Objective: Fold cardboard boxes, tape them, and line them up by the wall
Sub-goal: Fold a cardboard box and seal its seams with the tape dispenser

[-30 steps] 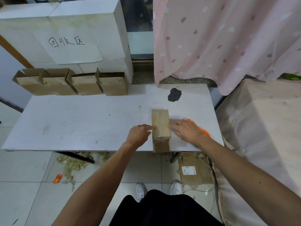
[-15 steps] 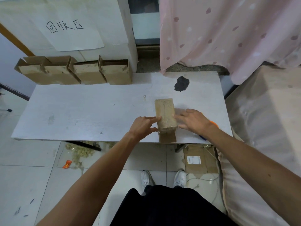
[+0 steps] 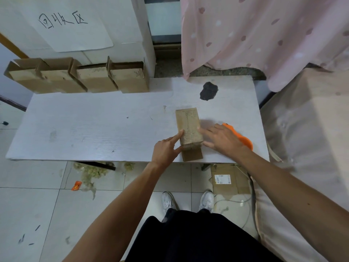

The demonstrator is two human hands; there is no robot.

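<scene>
Behind table [image 3: 94, 129], 回收区 sign [image 3: 69, 29], left hand [image 3: 166, 150], right hand [image 3: 221, 139] touch box [image 3: 188, 124]

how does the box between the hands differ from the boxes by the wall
The box between the hands lies alone near the table's front edge; the row of boxes stands against the wall. The left hand and right hand touch the first; the row is untouched. Its near flap lies flat; the row's flaps stick up. Both are brown cardboard.
</scene>
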